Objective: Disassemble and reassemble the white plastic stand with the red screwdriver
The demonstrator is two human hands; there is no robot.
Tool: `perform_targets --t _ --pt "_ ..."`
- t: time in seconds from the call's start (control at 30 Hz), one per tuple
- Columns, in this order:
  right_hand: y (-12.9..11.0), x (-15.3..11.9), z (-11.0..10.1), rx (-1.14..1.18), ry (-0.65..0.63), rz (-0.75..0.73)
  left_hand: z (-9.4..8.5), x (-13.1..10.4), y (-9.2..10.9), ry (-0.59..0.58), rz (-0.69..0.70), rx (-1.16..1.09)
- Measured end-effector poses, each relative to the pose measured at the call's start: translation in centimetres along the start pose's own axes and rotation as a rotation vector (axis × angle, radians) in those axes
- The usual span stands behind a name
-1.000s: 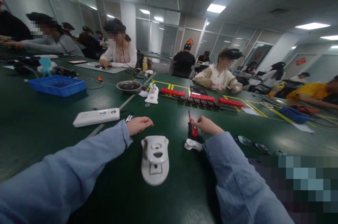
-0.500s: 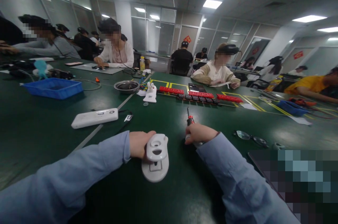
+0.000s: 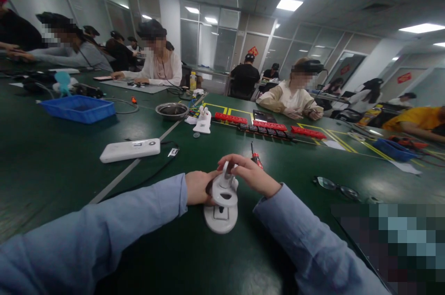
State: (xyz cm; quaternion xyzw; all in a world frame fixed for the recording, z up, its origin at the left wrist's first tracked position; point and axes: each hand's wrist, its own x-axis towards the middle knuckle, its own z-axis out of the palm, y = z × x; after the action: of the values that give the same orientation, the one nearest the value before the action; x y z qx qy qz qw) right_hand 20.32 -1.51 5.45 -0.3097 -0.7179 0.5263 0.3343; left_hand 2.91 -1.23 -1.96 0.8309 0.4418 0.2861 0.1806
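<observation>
My left hand (image 3: 200,187) is closed around the side of a white plastic housing (image 3: 222,224) with a rounded base and an oval opening in its raised part. My right hand (image 3: 255,175) pinches a white curved plastic piece (image 3: 225,170), ring-like in shape, at the top of the housing. Whether that piece is seated in the housing or only touching it, I cannot tell. Just beyond my right hand lies a screwdriver (image 3: 256,159) with a red and black handle, its lower part hidden behind the fingers.
Left of my hands lies a long white device (image 3: 130,150), with a black cable near it. Farther off are a blue tray (image 3: 79,112), a metal bowl (image 3: 172,110), a white figure-like part (image 3: 202,121) and red strips (image 3: 269,126). Glasses (image 3: 336,187) lie to the right. Co-workers sit around.
My right hand has moved left from beside the screwdriver to the top of the housing, bringing the white curved piece there. The screwdriver stays on the table. My left hand still holds the housing.
</observation>
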Motion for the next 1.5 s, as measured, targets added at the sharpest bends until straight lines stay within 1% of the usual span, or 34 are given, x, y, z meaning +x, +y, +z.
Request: perform_targets --t 0.07,0.1,0.2,0.27,0.37,0.47,0.53,0.57,0.6,0.63,0.67,0.73,0.77,0.8,0.87,0.93,1.0,1.03,1.07,1.1,1.13,1.17,1.2,1.27,1.3,1.33,1.4,1.47,1.5 --pt "0.1 0.0 0.5 0.038 -0.01 -0.02 -0.3 0.0 0.2 -0.043 -0.02 0.038" --pt "0.2 0.1 1.0 0.042 0.012 -0.04 -0.5 0.0 0.3 -0.09 -0.031 0.062" --pt "0.8 0.1 2.7 -0.049 0.168 -0.112 -1.3 0.2 0.9 -0.272 -0.066 0.154" --pt "1.3 0.0 3.7 -0.158 0.268 -0.151 -1.7 0.4 1.1 -0.341 -0.08 0.215" --pt "1.9 -0.2 4.4 -0.258 0.332 -0.184 -1.6 0.4 1.1 -0.359 -0.073 0.247" --pt "2.2 -0.5 4.2 -0.221 0.308 -0.191 -1.3 0.4 0.8 -0.35 -0.043 0.248" --pt "2.1 -0.6 3.9 -0.197 0.261 -0.203 -1.4 0.5 0.3 -0.347 -0.012 0.245" --pt "2.0 -0.6 3.6 -0.191 0.259 -0.219 -1.6 0.7 0.0 -0.351 0.014 0.242" --pt "1.8 -0.6 3.2 -0.19 0.284 -0.24 -1.9 0.8 -0.3 -0.354 0.042 0.241" --pt "1.5 -0.7 2.7 -0.191 0.34 -0.263 -2.3 1.0 -0.7 -0.356 0.069 0.241" --pt "1.2 -0.7 2.0 -0.209 0.423 -0.28 -2.7 1.1 -1.2 -0.355 0.093 0.236" --pt "0.5 -0.8 0.3 -0.288 0.589 -0.266 -3.3 1.1 -2.1 -0.336 0.127 0.175" --pt "0.1 -0.8 -0.7 -0.336 0.628 -0.236 -3.5 1.1 -2.4 -0.3 0.136 0.093" --pt "-0.2 -0.9 -1.6 -0.381 0.628 -0.199 -3.5 1.0 -2.6 -0.248 0.141 -0.011" --pt "-0.9 -1.1 -2.9 -0.454 0.542 -0.131 -3.3 1.0 -2.5 -0.118 0.131 -0.217" --pt "-1.5 -1.3 -2.9 -0.514 0.465 -0.092 -3.2 1.2 -1.6 0.048 0.053 -0.452" --pt "-2.2 -1.6 -1.8 -0.619 0.469 -0.11 -3.6 1.6 0.4 0.186 -0.023 -0.649" --pt "-2.7 -1.7 -0.9 -0.694 0.481 -0.165 -4.1 1.9 1.7 0.241 -0.05 -0.768" --pt "-3.2 -1.7 0.2 -0.78 0.486 -0.25 -4.7 2.1 3.3 0.283 -0.056 -0.855" --pt "-3.7 -1.7 1.2 -0.874 0.482 -0.354 -5.4 2.2 4.9 0.322 -0.069 -1.084" --pt "-4.2 -1.8 2.1 -0.952 0.475 -0.459 -6.2 2.3 6.6 0.316 -0.076 -1.277" --pt "-4.8 -1.8 2.9 -1.008 0.48 -0.552 -6.9 2.2 8.2 0.287 -0.099 -1.419" --pt "-5.2 -1.8 3.4 -1.038 0.513 -0.618 -7.5 2.0 9.7 0.251 -0.134 -1.524" --pt "-6.0 -1.8 4.0 -1.077 0.637 -0.688 -8.2 1.5 11.9 0.223 -0.195 -1.666" --pt "-6.2 -1.9 4.1 -1.092 0.683 -0.706 -8.4 1.2 12.6 0.194 -0.229 -1.708" --pt "-6.3 -1.9 4.2 -1.106 0.697 -0.72 -8.4 1.0 13.1 0.167 -0.259 -1.732" --pt "-6.3 -1.9 4.2 -1.108 0.638 -0.729 -8.1 0.7 13.4 0.114 -0.297 -1.727" --pt "-6.2 -2.0 4.2 -1.04 0.553 -0.702 -7.7 0.8 13.0 0.089 -0.288 -1.637" --pt "-6.2 -2.0 4.1 -0.993 0.528 -0.681 -7.4 1.0 12.5 0.101 -0.259 -1.554"
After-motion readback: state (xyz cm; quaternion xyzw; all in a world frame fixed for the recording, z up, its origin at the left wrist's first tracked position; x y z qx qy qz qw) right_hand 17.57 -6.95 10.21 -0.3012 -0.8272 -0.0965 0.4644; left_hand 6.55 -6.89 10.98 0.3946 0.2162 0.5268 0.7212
